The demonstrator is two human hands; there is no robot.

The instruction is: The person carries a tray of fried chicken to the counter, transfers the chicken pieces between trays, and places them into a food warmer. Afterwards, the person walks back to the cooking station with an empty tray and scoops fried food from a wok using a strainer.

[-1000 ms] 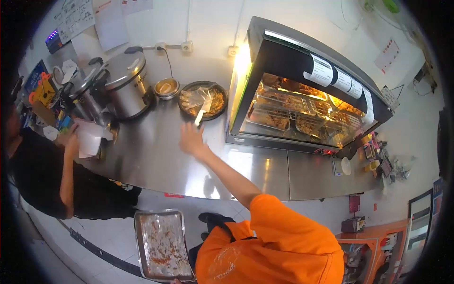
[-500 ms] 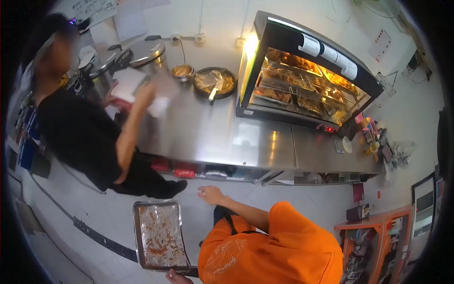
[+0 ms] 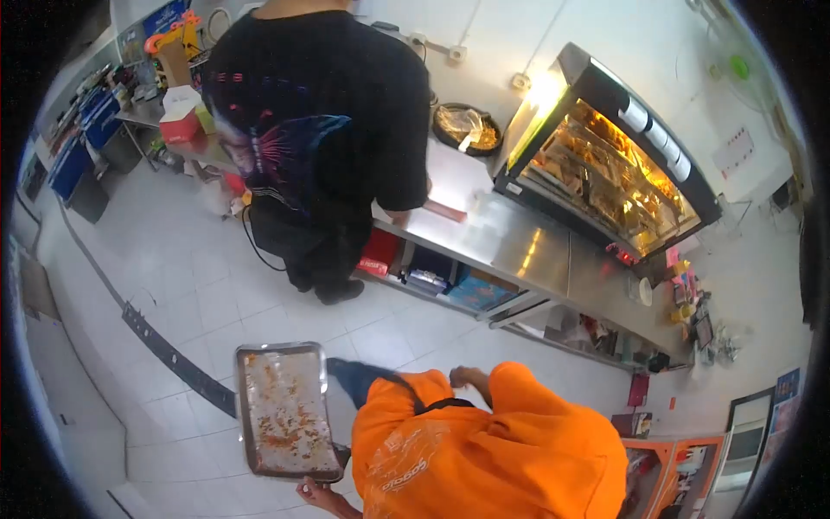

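Note:
My left hand (image 3: pixel 316 493) grips the lower edge of a metal baking tray (image 3: pixel 285 415), fingers closed round the rim. Brownish-orange crumbs and grease stains are scattered over the tray's surface. It hangs above the tiled floor, left of my orange shirt (image 3: pixel 493 441). My right hand (image 3: pixel 467 378) is close to my body, fingers curled in, with nothing visible in it. A co-worker in a black T-shirt (image 3: pixel 320 112) stands at the steel counter (image 3: pixel 510 233), back towards me. One of the co-worker's arms reaches to the counter near a flat reddish strip (image 3: pixel 445 210).
A lit glass food warmer (image 3: pixel 605 164) stands on the counter, beside a round black pan (image 3: pixel 467 130) of food with a pale-handled utensil. A red and white box (image 3: pixel 179 117) is at the far left. A dark cable cover (image 3: pixel 173 359) crosses the floor. Orange shelving (image 3: pixel 674 458) stands at lower right.
My view has shifted, and the counter now appears further right. The co-worker, earlier at the left handling papers, now shows their back. My right hand has drawn back to my body; my left still holds the tray.

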